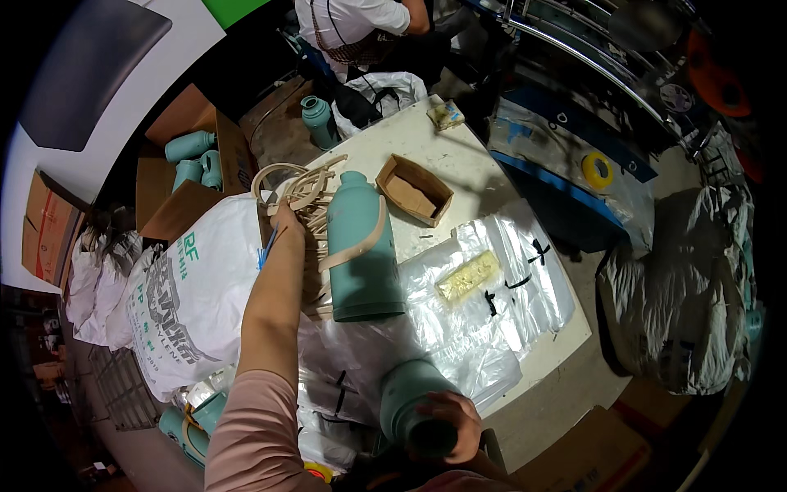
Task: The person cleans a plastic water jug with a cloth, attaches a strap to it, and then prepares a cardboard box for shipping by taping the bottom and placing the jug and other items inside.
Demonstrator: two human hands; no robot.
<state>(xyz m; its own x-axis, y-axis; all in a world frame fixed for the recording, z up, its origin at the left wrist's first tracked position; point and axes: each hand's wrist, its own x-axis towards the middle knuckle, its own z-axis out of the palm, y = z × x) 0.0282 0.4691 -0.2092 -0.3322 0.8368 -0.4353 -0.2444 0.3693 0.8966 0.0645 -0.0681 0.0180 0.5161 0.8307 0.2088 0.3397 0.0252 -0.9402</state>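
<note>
One teal flask (406, 385) sits in my right hand (457, 422), low by the near edge of the table (410, 135), my fingers clamped on its side near the dark opening turned toward me. My left hand (287, 217) is at the pile of beige handles (317, 217); I cannot tell whether those fingers have closed on one. Between that pile and the cardboard tray (414, 190), another flask (348, 221) wears a beige handle, its neck pointing away from me. The handles lie tangled, so pulling one could drag others along, or knock that neighbouring flask. The plastic sheets (426, 336) look slick and wrinkled; anything rested there could slide. If my one-handed hold loosened, the flask could drop off the near edge.
</note>
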